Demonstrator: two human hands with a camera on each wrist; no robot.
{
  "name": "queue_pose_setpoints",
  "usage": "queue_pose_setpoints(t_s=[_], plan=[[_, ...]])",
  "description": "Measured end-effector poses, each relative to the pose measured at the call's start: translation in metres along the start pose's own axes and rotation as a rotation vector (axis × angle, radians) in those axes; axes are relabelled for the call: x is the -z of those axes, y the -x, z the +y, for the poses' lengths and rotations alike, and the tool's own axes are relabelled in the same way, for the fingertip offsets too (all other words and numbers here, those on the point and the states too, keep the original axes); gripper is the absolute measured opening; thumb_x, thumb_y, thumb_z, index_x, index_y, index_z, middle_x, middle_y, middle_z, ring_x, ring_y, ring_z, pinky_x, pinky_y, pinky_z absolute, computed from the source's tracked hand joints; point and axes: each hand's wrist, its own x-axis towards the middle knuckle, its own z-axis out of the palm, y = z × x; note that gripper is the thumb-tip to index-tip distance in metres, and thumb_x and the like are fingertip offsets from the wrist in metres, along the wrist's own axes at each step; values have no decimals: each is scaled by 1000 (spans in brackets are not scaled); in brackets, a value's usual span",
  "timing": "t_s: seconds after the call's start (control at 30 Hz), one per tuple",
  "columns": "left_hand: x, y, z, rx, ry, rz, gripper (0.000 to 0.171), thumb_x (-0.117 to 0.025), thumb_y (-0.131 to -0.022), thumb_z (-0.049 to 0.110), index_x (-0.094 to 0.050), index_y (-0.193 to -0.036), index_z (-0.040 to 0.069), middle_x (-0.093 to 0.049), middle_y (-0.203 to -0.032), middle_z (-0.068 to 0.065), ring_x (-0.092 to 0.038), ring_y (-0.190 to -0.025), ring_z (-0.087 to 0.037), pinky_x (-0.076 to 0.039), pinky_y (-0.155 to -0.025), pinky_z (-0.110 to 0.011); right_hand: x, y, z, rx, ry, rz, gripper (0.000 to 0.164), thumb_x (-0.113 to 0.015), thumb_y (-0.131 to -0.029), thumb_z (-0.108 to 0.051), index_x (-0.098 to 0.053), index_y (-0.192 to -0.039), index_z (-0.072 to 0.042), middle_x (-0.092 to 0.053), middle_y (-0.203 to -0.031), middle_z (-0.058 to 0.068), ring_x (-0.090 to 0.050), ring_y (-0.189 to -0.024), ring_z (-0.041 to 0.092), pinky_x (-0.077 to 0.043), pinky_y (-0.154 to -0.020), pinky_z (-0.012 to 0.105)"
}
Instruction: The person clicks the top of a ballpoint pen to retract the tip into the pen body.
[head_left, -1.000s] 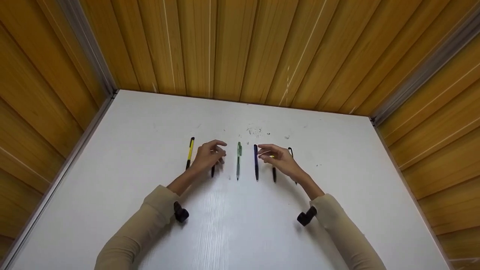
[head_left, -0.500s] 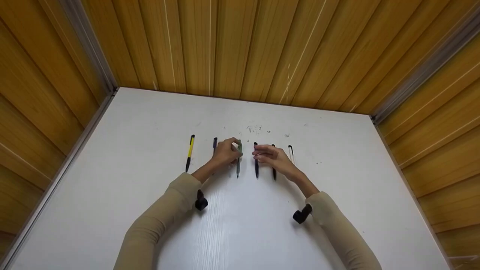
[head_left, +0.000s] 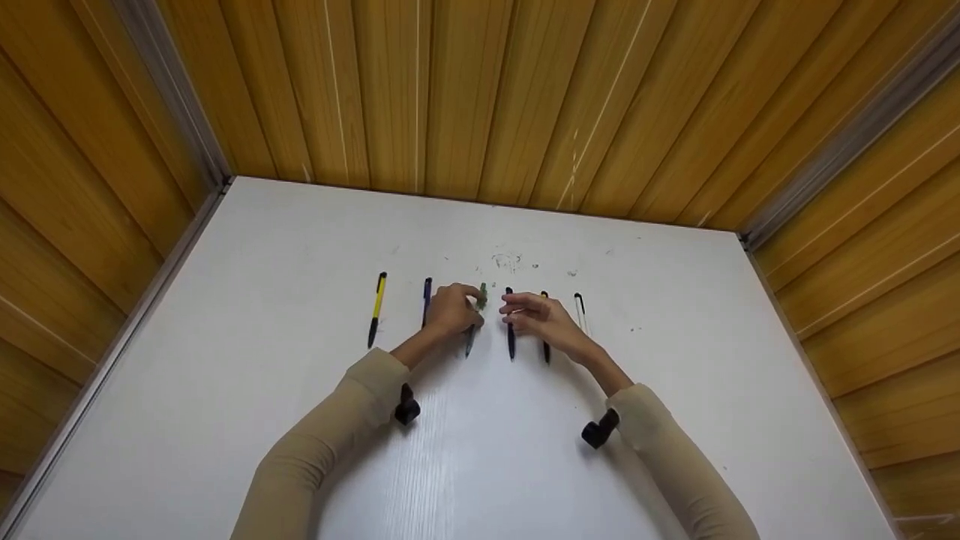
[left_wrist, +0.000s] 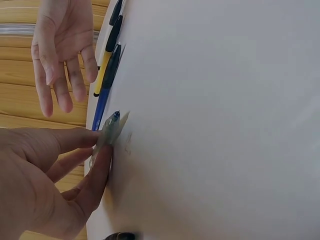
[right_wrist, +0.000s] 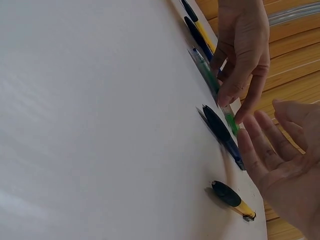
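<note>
A clear green pen (head_left: 483, 292) is pinched between the thumb and fingers of my left hand (head_left: 452, 309); in the left wrist view its tip (left_wrist: 116, 115) points out past the fingertips, close over the white table. The pen slants a little, its lower end toward the left. My right hand (head_left: 546, 322) hovers with loosely bent fingers and nothing in them. Beneath its fingertips lies a dark blue pen (head_left: 511, 346) with a black grip, seen whole in the right wrist view (right_wrist: 222, 131). Under the right palm is a yellow-and-black pen (head_left: 546, 352), partly hidden.
Left of my left hand, a blue pen (head_left: 427, 294) and a yellow pen (head_left: 377, 307) with black ends lie in the same row. A white pen (head_left: 580, 306) with a black clip lies at the right. Wood-panelled walls (head_left: 465, 97) border the white table (head_left: 480, 465).
My left hand has moved right to the green pen and now pinches it. The pen has tilted, its lower end shifting left. My right hand has drifted slightly left.
</note>
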Motion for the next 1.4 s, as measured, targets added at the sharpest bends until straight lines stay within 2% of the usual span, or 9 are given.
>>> queue_pose_setpoints(t_s=[0.33, 0.43, 0.57, 0.67, 0.83, 0.97, 1.13, 1.23, 1.4], plan=[[13, 3, -1, -30, 53, 1, 32, -75, -82, 0, -73, -113, 0, -76, -83, -16, -56, -57, -9, -42, -52, -18, -1, -4, -2, 8, 58, -5, 45, -59, -104, -9, -49, -144, 10, -60, -135, 31, -62, -124, 44, -59, -98, 41], [17, 3, -3, 28, 170, -50, 32, -73, -84, 2, -71, -116, 0, -76, -84, -17, -59, -58, -9, -46, -52, -18, 0, -4, -3, 23, 88, -1, 45, -59, -104, -10, -50, -143, 10, -61, -134, 31, -64, -122, 41, -59, -99, 38], [21, 7, -8, 143, 410, -110, 35, -70, -88, 5, -67, -122, 0, -75, -87, -14, -65, -66, -12, -54, -58, -21, 2, -3, -4, 33, 107, 5, 43, -59, -103, -9, -51, -141, 10, -61, -134, 31, -64, -122, 41, -57, -102, 37], [25, 12, -10, 174, 574, -138, 40, -66, -90, 3, -60, -130, 1, -74, -93, -13, -69, -71, -14, -60, -65, -25, 4, -2, -5, 23, 90, 7, 44, -59, -103, -8, -50, -141, 11, -61, -135, 31, -63, -123, 44, -56, -104, 41], [33, 24, -9, 116, 727, -180, 56, -62, -91, -5, -49, -143, 9, -69, -97, -11, -71, -76, -17, -64, -73, -33, 4, 0, -10, 13, 97, 22, 46, -59, -103, -9, -49, -143, 11, -61, -134, 30, -62, -123, 45, -58, -101, 45], [39, 35, -6, 23, 782, -191, 65, -63, -91, -6, -46, -150, 15, -63, -105, -11, -73, -85, -26, -66, -80, -40, 2, -1, -12, 28, 125, 36, 45, -60, -103, -9, -50, -143, 10, -63, -130, 30, -65, -120, 40, -60, -96, 39], [44, 44, -9, -84, 773, -190, 54, -60, -93, -4, -54, -145, 7, -58, -118, -16, -72, -90, -19, -64, -86, -39, -3, -1, -14, 39, 132, 27, 45, -60, -103, -9, -50, -143, 9, -63, -129, 29, -64, -119, 40, -59, -94, 31], [44, 47, -14, -108, 768, -197, 47, -59, -94, -5, -57, -141, 1, -58, -122, -16, -70, -90, -16, -64, -87, -36, -4, -2, -15, 53, 142, 13, 46, -60, -103, -10, -49, -145, 8, -62, -132, 28, -63, -121, 42, -58, -96, 29], [44, 48, -19, -122, 747, -223, 42, -57, -96, -3, -55, -138, -2, -59, -123, -18, -69, -97, -23, -62, -89, -32, -4, -3, -14, 75, 143, -3, 49, -58, -104, -8, -45, -148, 6, -61, -136, 27, -63, -124, 43, -57, -98, 24]])
